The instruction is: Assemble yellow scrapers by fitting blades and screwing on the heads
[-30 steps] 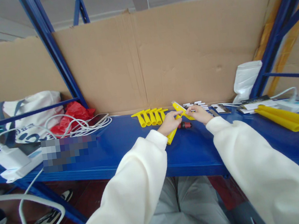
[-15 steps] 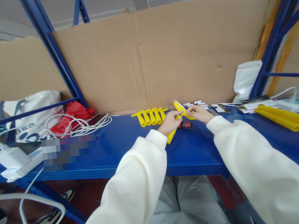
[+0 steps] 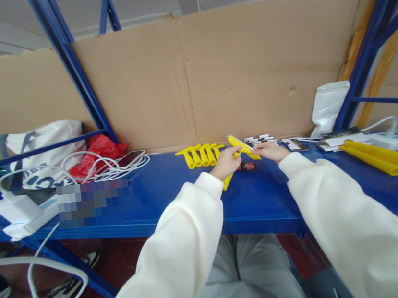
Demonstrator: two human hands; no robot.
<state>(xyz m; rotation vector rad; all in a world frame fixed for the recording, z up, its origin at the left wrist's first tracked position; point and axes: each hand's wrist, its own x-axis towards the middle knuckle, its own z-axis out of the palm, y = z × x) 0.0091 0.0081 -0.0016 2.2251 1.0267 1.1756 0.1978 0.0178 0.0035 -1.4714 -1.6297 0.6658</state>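
My left hand [image 3: 225,163] is closed around a yellow scraper [image 3: 236,140] with a T-shaped head and a long round handle that slants down towards me. The fingers of my right hand [image 3: 271,151] are pressed together at the right end of its head, along a pale strip. Whether they grip a small part there is too small to tell. Just below the scraper lies a red and black screwdriver [image 3: 247,165], partly hidden by my left hand. Several similar yellow T-shaped pieces [image 3: 200,156] lie in a row left of my hands.
Small white and black pieces [image 3: 261,139] lie behind my hands. Yellow tubes [image 3: 377,156] rest at the right of the blue table [image 3: 260,209]. White cables [image 3: 114,168], a red plastic bag [image 3: 101,149] and a power strip [image 3: 37,219] sit left. A cardboard wall [image 3: 240,71] stands behind.
My right hand has straightened and shifted slightly right, to the end of the scraper's head. The head has tilted a little in my left hand, which stays closed on it.
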